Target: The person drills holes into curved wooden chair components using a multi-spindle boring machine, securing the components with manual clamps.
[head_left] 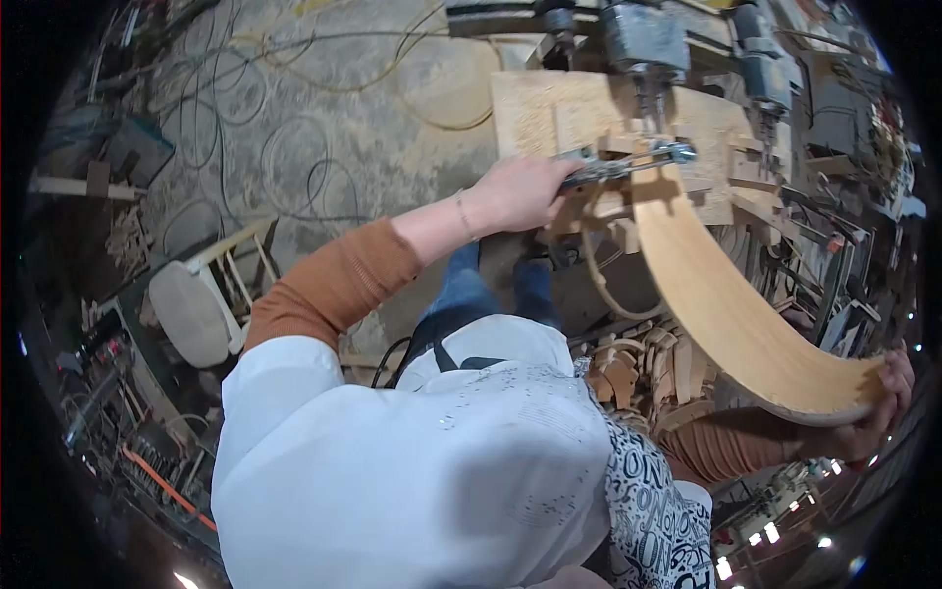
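My left hand (520,193) is closed around the handle of a metal clamp (628,165). The clamp lies across the upper end of a long curved wooden panel (731,294), which rests on a wooden jig (608,147) fitted with small blocks. Out at the lower right, my right hand (888,393) grips the panel's other end, its fingers wrapped over the edge. Just above the clamp, a drill head (648,49) points its bits down at the jig.
More drill heads, one a grey unit (760,59), flank the jig. Curved wooden pieces (657,368) are heaped beneath the panel. A wooden chair (196,304) stands at the left. Cables and hoses (314,162) loop over the dusty concrete floor (383,128).
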